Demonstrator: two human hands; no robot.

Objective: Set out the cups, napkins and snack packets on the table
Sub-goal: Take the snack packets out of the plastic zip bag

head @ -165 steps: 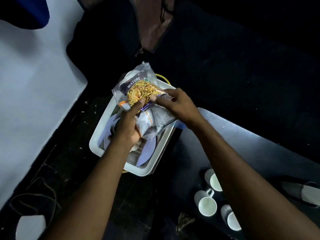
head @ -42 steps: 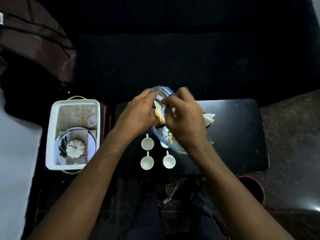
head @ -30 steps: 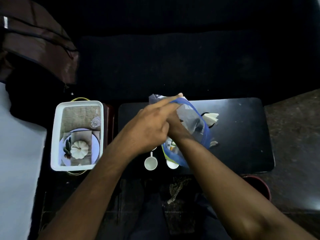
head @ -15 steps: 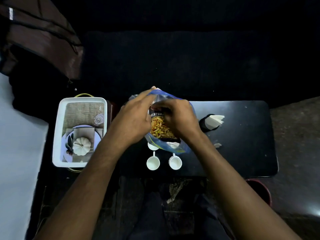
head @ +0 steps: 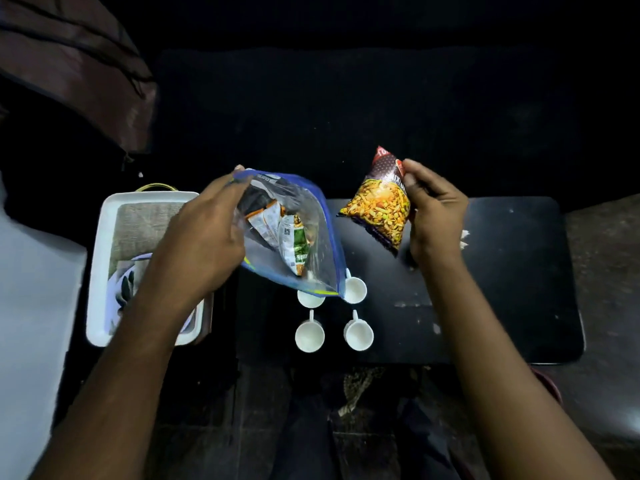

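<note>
A moment ago both my hands were crowded at the mouth of the clear plastic zip bag with the blue edge (head: pixel 322 251), my right one reaching in for a packet. Now that packet is out. My right hand (head: pixel 434 209) holds the dark, glossy snack packet printed with yellow mixture (head: pixel 377 209) by its right edge, fingers and thumb curled round it, in the air over the far left part of the black tabletop (head: pixel 502 289) and not yet touching it. My left hand (head: pixel 207 237) has swung left with the bag and pinches its rim at the top, so the bag hangs open and tilted above the nearer cups. At least two more crumpled packets (head: pixel 287 233) show through the plastic.

The four small white cups (head: pixel 310 336) stand in a square near the front left of the tabletop, two of them partly covered by the bag's lower corner. A scrap of white, which I take for the folded napkins (head: pixel 463 235), shows just past my right wrist; the rest is hidden. The white rectangular tub (head: pixel 104 271) sits to the left of the table.

So, as I judge it, cups and napkins are set and the snacks are under way: this packet needs laying on bare tabletop clear of the cups, then the rest emptied from the bag.
</note>
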